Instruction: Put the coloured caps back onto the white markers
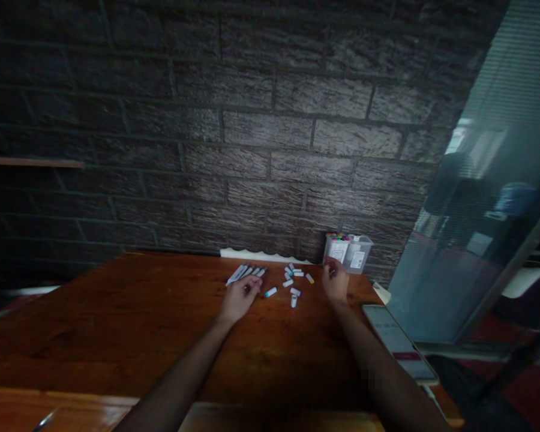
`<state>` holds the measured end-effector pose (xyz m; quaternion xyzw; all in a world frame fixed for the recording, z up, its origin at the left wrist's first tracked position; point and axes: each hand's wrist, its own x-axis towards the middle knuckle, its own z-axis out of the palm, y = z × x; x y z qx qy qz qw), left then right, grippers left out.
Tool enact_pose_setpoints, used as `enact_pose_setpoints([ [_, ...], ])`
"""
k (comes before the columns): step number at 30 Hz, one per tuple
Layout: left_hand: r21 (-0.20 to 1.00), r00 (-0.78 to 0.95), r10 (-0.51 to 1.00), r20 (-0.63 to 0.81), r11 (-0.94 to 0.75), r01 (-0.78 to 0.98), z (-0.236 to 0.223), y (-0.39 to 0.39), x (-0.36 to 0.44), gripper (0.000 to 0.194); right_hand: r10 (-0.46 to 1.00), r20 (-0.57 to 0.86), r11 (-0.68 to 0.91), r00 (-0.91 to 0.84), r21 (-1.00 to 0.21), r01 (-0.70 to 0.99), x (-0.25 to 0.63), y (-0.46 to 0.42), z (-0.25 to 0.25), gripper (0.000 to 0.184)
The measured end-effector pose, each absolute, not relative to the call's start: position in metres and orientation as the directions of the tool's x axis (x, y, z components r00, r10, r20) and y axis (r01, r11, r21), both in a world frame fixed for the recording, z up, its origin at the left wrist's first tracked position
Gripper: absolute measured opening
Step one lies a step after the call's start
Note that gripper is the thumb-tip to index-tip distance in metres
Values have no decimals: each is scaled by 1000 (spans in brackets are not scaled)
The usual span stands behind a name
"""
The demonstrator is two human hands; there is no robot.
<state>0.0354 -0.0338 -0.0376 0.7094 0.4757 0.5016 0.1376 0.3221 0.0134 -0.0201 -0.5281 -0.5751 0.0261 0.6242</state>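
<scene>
My left hand rests low over the table at the near side of a row of white markers lying side by side. Its fingers are curled together, and I cannot make out what is in them. To the right, my right hand is at the front of a clear plastic box of markers with colourful tops. Those fingers are closed too, and whatever they hold is too small to name. Between the hands lie several short white marker caps with coloured ends, among them a blue-ended cap near my left hand.
Beside the marker box stands a second clear plastic box. A phone lies at the right edge of the wooden table, next to my right forearm. A brick wall rises behind the table, with a glass panel to the right.
</scene>
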Motion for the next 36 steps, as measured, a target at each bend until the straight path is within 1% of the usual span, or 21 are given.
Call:
enact_pose_setpoints([
  [3,653,31,800,599,-510,560,-37,-33,34,19,699,661,399,272,-676,619,323,8,-35,34],
  [7,615,21,797,604,-483,623,-40,-32,31,17,776,578,284,252,-678,678,333,0,-36,36],
  [9,583,-8,796,605,-435,686,-43,-31,29,17,793,550,247,263,-685,686,333,-3,-35,36],
  [12,472,-37,793,608,-324,820,-48,-28,25,17,809,533,223,249,-670,708,326,-5,-35,33],
  [14,391,-35,812,583,-242,888,-50,-27,23,22,825,520,225,221,-661,716,321,-6,-35,32],
  [18,263,7,869,495,-158,952,-49,-29,23,28,840,514,246,175,-647,721,315,-8,-34,29],
  [21,210,14,891,453,-122,970,-45,-33,27,29,843,513,243,162,-632,736,315,-9,-34,28],
  [26,202,61,903,426,-160,966,-42,-36,33,27,835,533,280,133,-622,731,315,-7,-37,27],
  [32,246,60,892,448,-187,951,-43,-37,34,22,822,557,322,122,-631,705,315,-6,-39,25],
  [34,271,54,882,468,-201,941,-41,-37,32,21,826,548,310,133,-638,705,314,-6,-38,24],
  [36,338,23,858,514,-227,913,-39,-37,30,19,834,536,302,132,-642,705,314,-7,-37,24],
])
